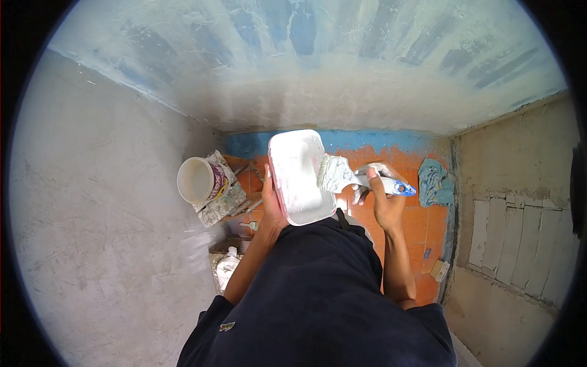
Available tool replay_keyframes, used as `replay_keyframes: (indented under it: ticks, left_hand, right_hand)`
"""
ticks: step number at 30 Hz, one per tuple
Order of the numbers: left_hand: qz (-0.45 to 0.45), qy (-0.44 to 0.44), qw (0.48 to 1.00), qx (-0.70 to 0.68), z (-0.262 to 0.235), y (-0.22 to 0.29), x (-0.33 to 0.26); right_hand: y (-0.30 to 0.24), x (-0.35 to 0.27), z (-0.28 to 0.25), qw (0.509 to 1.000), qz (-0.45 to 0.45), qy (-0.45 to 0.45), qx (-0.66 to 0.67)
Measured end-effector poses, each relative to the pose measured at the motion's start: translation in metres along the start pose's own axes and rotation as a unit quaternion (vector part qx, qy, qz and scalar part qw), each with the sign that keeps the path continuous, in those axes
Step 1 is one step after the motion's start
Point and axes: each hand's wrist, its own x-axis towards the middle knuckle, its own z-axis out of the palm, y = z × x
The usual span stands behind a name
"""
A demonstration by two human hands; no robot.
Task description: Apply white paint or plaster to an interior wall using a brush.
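Observation:
My left hand (272,199) grips a white plastic tub (298,162) by its left side, its inside coated with white paint. In my right hand (385,196) is a wide paintbrush (337,174), its handle white with a blue end. White paint covers the brush head, and the bristles reach over the tub's right rim; whether they touch the inside I cannot tell. Paint also smears the fingers of my right hand, which are wrapped round the handle.
A white bucket (196,180) stands on a paint-spattered stand (215,209) at the left. A blue-grey cloth (435,182) lies on the orange tiled floor (416,229) by the right wall. A small block (439,270) lies nearer. Ahead rises a patchily painted wall (306,67).

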Motion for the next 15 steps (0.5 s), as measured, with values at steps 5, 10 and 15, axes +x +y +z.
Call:
replay_keyframes:
  ticks: [5,10,15]
  left_hand:
    - [-0.032,-0.007,0.998,-0.049,-0.005,0.002,0.0]
    - [-0.083,-0.06,0.995,-0.018,-0.009,-0.005,0.002]
    - [-0.112,-0.073,0.989,0.06,-0.012,-0.012,0.0]
  right_hand:
    - [-0.001,-0.004,-0.009,0.995,0.029,-0.091,0.043]
    - [0.006,-0.005,-0.008,0.986,0.057,-0.131,0.09]
    - [0.005,0.003,0.002,0.98,0.129,-0.152,0.001]
